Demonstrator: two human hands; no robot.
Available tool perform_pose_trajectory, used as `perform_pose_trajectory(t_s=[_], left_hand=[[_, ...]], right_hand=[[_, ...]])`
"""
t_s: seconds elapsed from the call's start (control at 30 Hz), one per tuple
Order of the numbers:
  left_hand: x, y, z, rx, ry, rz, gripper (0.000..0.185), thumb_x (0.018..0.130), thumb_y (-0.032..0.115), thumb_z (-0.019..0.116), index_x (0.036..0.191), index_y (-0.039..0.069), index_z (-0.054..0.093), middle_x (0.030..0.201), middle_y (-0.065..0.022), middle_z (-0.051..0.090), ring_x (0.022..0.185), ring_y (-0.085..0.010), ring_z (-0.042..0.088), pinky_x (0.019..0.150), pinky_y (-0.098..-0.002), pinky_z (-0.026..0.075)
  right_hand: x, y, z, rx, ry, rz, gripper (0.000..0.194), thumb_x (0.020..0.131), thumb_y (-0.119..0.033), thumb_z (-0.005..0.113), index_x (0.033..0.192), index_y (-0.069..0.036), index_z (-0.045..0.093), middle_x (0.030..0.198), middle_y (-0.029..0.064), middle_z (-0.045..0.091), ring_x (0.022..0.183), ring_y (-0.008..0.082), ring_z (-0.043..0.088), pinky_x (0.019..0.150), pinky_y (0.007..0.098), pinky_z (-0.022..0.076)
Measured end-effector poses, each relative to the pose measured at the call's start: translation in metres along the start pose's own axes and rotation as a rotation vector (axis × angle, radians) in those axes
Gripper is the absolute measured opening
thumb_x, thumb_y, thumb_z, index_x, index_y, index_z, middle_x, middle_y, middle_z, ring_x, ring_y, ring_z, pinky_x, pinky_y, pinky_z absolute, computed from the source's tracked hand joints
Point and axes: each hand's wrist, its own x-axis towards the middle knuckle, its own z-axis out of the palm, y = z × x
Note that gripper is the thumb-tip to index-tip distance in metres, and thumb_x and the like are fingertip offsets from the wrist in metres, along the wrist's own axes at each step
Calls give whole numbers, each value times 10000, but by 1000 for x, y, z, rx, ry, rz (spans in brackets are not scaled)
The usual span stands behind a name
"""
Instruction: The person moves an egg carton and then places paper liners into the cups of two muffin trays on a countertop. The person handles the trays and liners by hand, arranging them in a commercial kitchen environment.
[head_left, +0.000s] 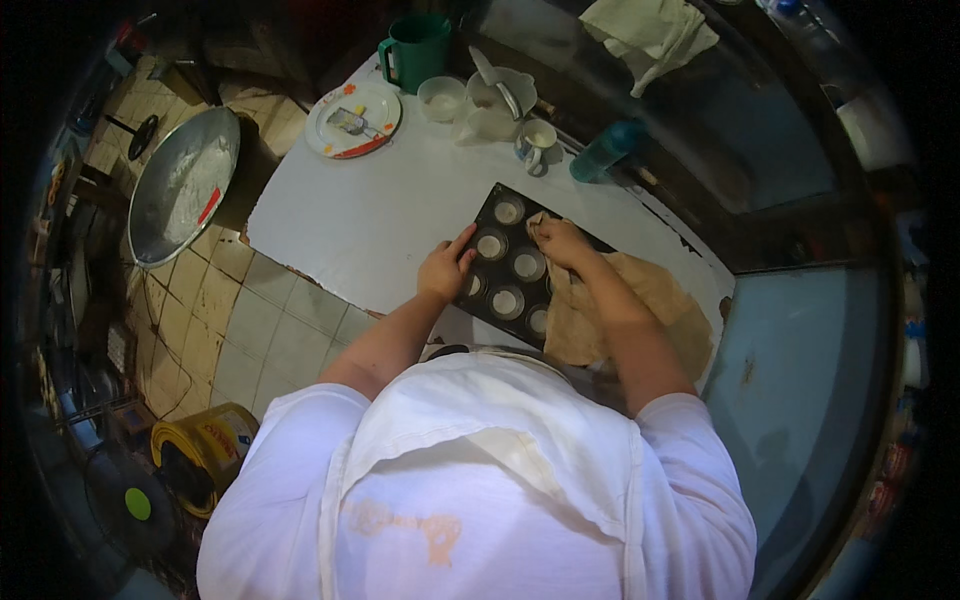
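A dark muffin tin (517, 232) with several round cups lies at a slant on the white table (337, 217) before me. My left hand (445, 268) grips its left edge, thumb over the rim and fingers along the side. Bunched in the fingers of my right hand (562, 241) is a corner of a tan cloth (667, 300), held over the upper right part of the tin. The rest of this cloth spreads under and beside my right forearm, hiding the tin's lower right cups. The visible cups look pale inside.
Along the table's back stand a green plastic mug (420, 56), bowls (441, 99), a cup (536, 142) and a teal bottle (606, 154). A small grater (349, 121) rests on a plate (319, 124). Left of the table, a large metal basin (150, 217) holds white powder and a red-handled tool.
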Motion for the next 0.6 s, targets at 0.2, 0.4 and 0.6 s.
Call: perform_pose_trajectory(t_s=[0.2,0.4,0.6], left_hand=[[0,-2,1,12,29,18,501,1055,439,546,1547,440,450,1154,-152,684,1074,-385,680,907,-497,555],[2,-4,5,43,48,36,516,1041,444,567,1544,448,453,1338,-123,627,1114,-367,681,918,-478,569],[-4,2,-4,251,47,306,729,949,418,703,1598,396,372,1662,-128,330,1280,-461,579,1035,-518,525]], right_hand=[[3,2,10,0,237,76,324,940,-199,624,1237,-105,711,1369,222,573,1171,460,628,996,496,538],[-13,-19,-4,76,57,91,311,953,-193,614,1232,-137,740,1301,217,619,1175,403,641,987,459,543],[-26,-24,-29,-211,204,68,300,945,-189,611,1191,-157,779,1333,125,677,1240,377,606,1012,454,529]])
